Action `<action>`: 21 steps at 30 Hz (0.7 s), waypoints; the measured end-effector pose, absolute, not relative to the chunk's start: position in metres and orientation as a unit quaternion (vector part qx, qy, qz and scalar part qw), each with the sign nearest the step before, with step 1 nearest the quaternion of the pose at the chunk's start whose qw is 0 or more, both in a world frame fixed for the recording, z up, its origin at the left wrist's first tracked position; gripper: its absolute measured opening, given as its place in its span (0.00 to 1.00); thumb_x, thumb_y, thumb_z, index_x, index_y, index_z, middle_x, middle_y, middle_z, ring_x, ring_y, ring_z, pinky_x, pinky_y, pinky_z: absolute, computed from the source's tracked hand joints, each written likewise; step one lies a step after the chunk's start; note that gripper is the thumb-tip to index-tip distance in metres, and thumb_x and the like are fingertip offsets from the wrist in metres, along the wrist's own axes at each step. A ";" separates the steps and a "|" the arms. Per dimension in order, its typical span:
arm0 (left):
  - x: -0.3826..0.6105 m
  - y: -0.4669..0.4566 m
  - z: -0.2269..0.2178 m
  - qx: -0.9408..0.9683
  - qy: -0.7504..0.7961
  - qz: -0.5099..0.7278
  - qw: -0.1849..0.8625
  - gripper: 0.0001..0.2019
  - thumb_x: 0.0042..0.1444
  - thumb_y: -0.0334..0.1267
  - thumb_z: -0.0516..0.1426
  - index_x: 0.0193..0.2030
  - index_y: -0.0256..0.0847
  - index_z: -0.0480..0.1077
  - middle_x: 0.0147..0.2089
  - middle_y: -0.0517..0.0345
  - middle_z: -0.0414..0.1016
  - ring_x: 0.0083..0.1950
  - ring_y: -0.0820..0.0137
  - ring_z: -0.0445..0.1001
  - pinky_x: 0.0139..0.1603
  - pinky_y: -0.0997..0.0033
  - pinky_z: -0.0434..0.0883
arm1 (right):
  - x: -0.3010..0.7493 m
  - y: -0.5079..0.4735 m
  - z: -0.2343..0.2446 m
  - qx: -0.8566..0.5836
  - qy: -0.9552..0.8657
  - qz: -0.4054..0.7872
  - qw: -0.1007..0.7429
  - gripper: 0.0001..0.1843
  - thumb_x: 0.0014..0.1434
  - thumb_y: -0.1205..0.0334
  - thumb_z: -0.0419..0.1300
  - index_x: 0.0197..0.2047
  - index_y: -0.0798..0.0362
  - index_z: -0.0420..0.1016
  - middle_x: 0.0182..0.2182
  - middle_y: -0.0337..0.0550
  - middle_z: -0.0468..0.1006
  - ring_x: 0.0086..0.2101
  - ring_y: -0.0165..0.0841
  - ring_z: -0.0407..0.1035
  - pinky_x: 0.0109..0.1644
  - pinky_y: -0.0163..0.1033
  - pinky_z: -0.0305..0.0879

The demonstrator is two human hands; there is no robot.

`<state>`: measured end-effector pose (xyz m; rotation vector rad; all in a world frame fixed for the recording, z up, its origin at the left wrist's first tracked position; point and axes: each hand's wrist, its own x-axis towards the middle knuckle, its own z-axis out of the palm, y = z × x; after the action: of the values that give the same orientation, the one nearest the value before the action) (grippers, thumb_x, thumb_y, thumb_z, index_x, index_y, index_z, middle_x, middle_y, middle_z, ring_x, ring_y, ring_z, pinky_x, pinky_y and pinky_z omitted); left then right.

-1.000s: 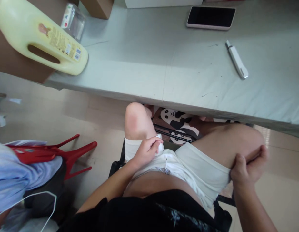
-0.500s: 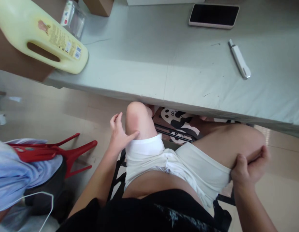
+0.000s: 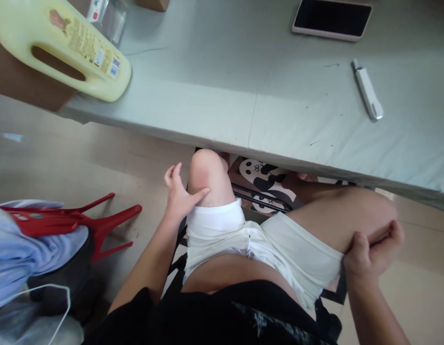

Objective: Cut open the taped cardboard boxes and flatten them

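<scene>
My left hand (image 3: 182, 196) rests at the side of my left thigh (image 3: 216, 184), thumb lying on the skin and fingers apart, with nothing in it. Against the outer side of my right thigh (image 3: 336, 215) lies my right hand (image 3: 372, 254). Its thumb stands away from its bent fingers, and no object shows in it. Both hands are below the table edge. On the table (image 3: 207, 96) ahead are a phone (image 3: 331, 19) with a dark screen and a slim white pen-shaped tool (image 3: 367, 91) with a grey tip.
A pale yellow handled jug (image 3: 96, 57) lies tilted at the table's left, beside a clear plastic box (image 3: 114, 24). A red plastic stool (image 3: 110, 220) with clothes (image 3: 38, 249) stands at left. A panda-patterned mat (image 3: 257, 172) shows under the table.
The view has shifted slightly, so the phone and white tool appear farther right. Both hands keep their places on my thighs.
</scene>
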<state>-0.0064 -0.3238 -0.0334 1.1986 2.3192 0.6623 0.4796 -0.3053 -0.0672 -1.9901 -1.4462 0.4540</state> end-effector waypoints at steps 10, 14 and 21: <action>-0.013 -0.287 -0.039 0.373 0.847 0.306 0.224 0.57 0.36 0.56 0.73 0.71 0.46 0.55 0.72 0.38 0.50 0.77 0.42 0.55 0.77 0.38 0.56 | 0.479 -0.303 -0.064 -0.752 -0.555 0.167 0.313 0.56 0.49 0.42 0.61 0.74 0.65 0.54 0.69 0.67 0.61 0.70 0.62 0.55 0.76 0.66 0.48; -0.021 -0.277 -0.041 0.367 0.843 0.311 0.241 0.58 0.35 0.57 0.74 0.72 0.46 0.55 0.73 0.38 0.50 0.76 0.42 0.56 0.77 0.40 0.58 | 0.479 -0.302 -0.064 -0.754 -0.554 0.176 0.306 0.55 0.50 0.43 0.60 0.74 0.63 0.53 0.69 0.64 0.60 0.70 0.62 0.54 0.76 0.67 0.48; -0.034 -0.283 -0.050 0.367 0.838 0.331 0.232 0.46 0.44 0.55 0.71 0.69 0.50 0.60 0.71 0.43 0.54 0.74 0.46 0.61 0.75 0.41 0.61 | 0.477 -0.300 -0.064 -0.753 -0.550 0.179 0.315 0.56 0.47 0.42 0.61 0.72 0.65 0.55 0.68 0.67 0.60 0.70 0.63 0.54 0.76 0.66 0.47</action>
<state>-0.0342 -0.2825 -0.0499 1.0101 2.3029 0.9097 0.4770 -0.2995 -0.0638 -1.9831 -1.4493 0.4722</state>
